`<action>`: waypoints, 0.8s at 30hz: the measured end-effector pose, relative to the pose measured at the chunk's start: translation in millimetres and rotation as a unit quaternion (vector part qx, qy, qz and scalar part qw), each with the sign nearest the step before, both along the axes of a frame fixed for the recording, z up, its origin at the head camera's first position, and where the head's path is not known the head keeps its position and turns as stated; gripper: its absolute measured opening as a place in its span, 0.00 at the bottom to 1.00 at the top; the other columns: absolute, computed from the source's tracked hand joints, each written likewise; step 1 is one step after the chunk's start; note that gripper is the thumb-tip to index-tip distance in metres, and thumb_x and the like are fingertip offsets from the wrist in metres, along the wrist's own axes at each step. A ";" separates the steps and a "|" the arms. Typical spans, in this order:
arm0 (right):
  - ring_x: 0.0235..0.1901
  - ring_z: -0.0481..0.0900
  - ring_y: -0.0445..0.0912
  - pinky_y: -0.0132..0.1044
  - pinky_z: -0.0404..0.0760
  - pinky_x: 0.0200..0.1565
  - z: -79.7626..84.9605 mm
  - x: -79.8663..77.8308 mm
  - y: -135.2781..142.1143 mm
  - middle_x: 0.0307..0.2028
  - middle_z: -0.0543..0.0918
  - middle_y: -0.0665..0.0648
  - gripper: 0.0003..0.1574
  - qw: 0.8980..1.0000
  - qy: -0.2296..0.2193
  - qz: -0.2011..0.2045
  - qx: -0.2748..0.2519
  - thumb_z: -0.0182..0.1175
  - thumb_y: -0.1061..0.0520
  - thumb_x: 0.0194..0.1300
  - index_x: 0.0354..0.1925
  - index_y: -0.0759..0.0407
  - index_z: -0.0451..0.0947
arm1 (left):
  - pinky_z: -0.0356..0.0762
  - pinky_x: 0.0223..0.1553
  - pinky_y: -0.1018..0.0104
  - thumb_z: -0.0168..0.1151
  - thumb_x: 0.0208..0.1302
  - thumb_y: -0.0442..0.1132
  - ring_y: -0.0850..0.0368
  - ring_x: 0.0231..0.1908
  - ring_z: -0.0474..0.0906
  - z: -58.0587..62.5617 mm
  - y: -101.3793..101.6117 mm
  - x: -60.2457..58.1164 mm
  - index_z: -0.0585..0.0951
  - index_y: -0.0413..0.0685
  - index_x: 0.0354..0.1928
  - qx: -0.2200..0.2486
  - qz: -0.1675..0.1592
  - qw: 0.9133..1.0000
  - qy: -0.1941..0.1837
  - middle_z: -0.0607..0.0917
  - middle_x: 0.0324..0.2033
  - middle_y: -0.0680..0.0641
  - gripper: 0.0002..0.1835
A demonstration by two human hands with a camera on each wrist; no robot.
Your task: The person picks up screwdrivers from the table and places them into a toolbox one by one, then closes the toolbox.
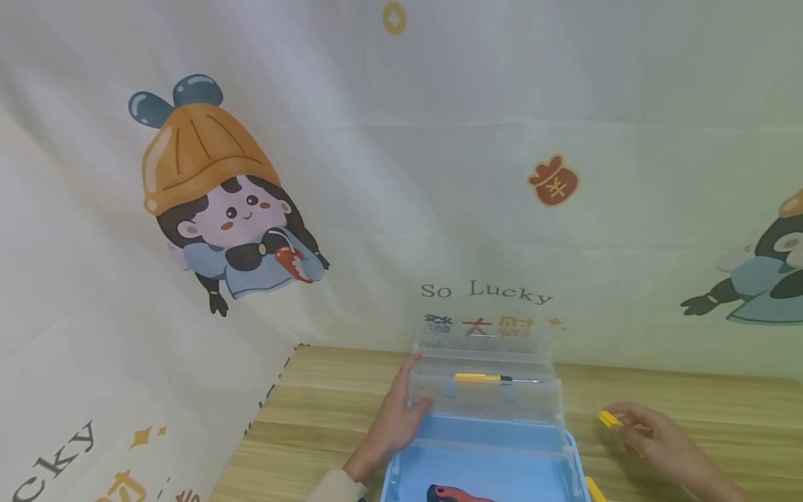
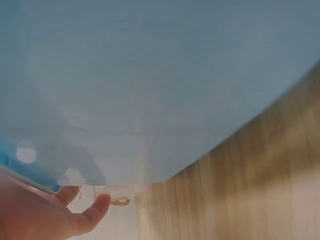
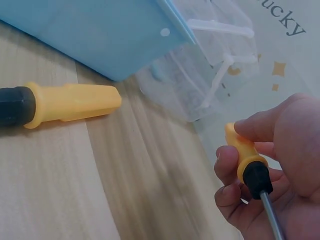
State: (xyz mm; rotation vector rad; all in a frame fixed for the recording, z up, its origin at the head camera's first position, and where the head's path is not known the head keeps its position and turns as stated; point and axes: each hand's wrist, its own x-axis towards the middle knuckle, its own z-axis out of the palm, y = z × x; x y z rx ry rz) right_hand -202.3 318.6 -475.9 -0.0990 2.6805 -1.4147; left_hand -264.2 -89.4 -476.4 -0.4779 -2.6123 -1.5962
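A blue toolbox (image 1: pixel 483 470) stands with its clear lid (image 1: pixel 489 404) tipped back. My left hand (image 1: pixel 398 411) grips the lid's left edge, thumb on the inner side; in the left wrist view the fingers (image 2: pixel 87 215) show past the box wall. A slim yellow-handled screwdriver (image 1: pixel 479 378) with a thin metal shaft lies across the lid. My right hand (image 1: pixel 659 439) is off to the right of the box. It pinches another screwdriver (image 3: pixel 255 175) by its yellow handle, the metal shaft pointing back past the palm.
A red and black handled tool (image 1: pixel 458 493) lies inside the box. Beside the box's right wall, a larger yellow-handled tool (image 3: pixel 75 102) with a black collar lies on the wooden table (image 1: pixel 332 390). A printed cloth (image 1: pixel 376 209) hangs behind and to the left.
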 end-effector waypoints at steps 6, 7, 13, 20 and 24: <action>0.29 0.76 0.44 0.36 0.77 0.30 5.3 -1.5 -1.6 0.37 0.78 0.60 0.24 1.000 0.017 0.014 0.002 0.56 0.60 0.72 0.62 0.70 0.70 | 0.75 0.55 0.47 0.57 0.67 0.34 0.52 0.46 0.75 0.6 0.3 0.7 0.53 0.58 0.77 -0.004 0.001 1.000 0.009 0.58 0.75 0.41 0.40; 0.29 0.75 0.44 0.36 0.77 0.29 6.3 -1.7 -2.0 0.38 0.78 0.60 0.24 1.000 0.019 0.016 0.004 0.55 0.60 0.72 0.62 0.70 0.70 | 0.74 0.56 0.47 0.57 0.67 0.34 0.52 0.46 0.75 0.6 0.5 0.7 0.53 0.58 0.77 -0.004 0.001 1.000 0.010 0.58 0.75 0.41 0.40; 0.27 0.75 0.42 0.35 0.76 0.28 11.9 -3.6 -4.0 0.37 0.77 0.59 0.23 0.999 0.040 0.024 0.014 0.55 0.60 0.72 0.61 0.70 0.71 | 0.73 0.55 0.50 0.56 0.67 0.33 0.54 0.43 0.74 0.8 1.2 1.1 0.52 0.60 0.77 -0.004 0.000 1.000 0.010 0.57 0.75 0.41 0.40; 0.24 0.74 0.40 0.35 0.76 0.25 15.3 -4.5 -5.7 0.36 0.76 0.58 0.22 0.996 0.080 0.048 0.004 0.54 0.62 0.73 0.61 0.72 0.70 | 0.59 0.69 0.37 0.55 0.67 0.33 0.43 0.66 0.66 1.6 1.7 1.0 0.53 0.56 0.77 -0.002 0.005 1.000 0.011 0.55 0.76 0.41 0.39; 0.24 0.73 0.40 0.35 0.75 0.24 17.0 -5.3 -7.3 0.35 0.76 0.57 0.22 0.995 0.088 0.049 0.000 0.55 0.62 0.72 0.61 0.72 0.71 | 0.54 0.71 0.37 0.54 0.67 0.34 0.43 0.68 0.62 2.2 1.6 1.5 0.52 0.57 0.78 -0.002 0.008 1.000 0.002 0.54 0.77 0.43 0.39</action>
